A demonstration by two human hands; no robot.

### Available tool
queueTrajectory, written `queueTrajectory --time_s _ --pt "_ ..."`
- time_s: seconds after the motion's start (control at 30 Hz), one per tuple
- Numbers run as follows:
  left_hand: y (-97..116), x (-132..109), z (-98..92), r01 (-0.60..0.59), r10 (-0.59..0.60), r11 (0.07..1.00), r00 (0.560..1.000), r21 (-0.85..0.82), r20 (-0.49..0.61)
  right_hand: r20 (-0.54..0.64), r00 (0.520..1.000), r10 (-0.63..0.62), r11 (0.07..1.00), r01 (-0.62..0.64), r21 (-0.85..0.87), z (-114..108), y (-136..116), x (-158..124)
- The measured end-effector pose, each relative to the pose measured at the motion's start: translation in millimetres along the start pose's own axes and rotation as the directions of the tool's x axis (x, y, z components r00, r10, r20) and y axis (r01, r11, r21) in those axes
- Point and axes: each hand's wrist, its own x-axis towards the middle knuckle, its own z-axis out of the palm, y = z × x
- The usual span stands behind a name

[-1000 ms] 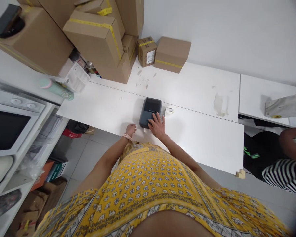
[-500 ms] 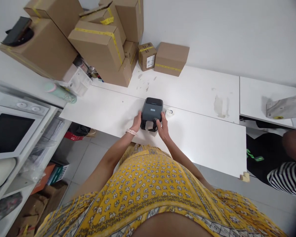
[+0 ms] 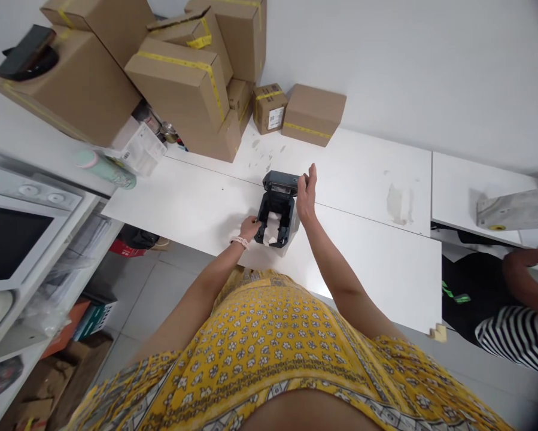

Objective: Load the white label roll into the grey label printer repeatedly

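A dark grey label printer [image 3: 262, 222] stands on the white table with its lid [image 3: 280, 181] swung up toward the back. A strip of white paper [image 3: 273, 226] shows inside its black bay. My left hand [image 3: 249, 228] is closed on the left side of the printer's base, a pink band around the wrist. At the lid's right edge is my right hand [image 3: 307, 194], its fingers stretched upward and its thumb side touching the lid. No other object shows in the right hand.
Cardboard boxes [image 3: 176, 84] are stacked at the back left, with two smaller ones, including a brown box [image 3: 314, 114], by the wall. A green bottle [image 3: 107, 170] lies at left near a microwave [image 3: 17, 239]. Another person's arm [image 3: 526, 281] is at far right.
The printer's lid has gone from closed to raised. My right hand moved up and back with it, off the printer's front right side. The white roll beside the printer is now hidden.
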Motion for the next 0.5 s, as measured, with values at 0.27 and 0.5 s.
queueTrajectory --time_s 0.27,0.5 --pt "-11 -3 1.9 -0.075 0.069 0.991 0.996 0.106 0.064 -0.079 0.997 -0.011 1.000 0.011 -0.007 10 12 56" --pt "-8 -9 -1.3 -0.053 0.048 0.996 0.996 0.075 0.072 -0.120 0.992 -0.043 0.999 0.041 -0.014 5 13 63"
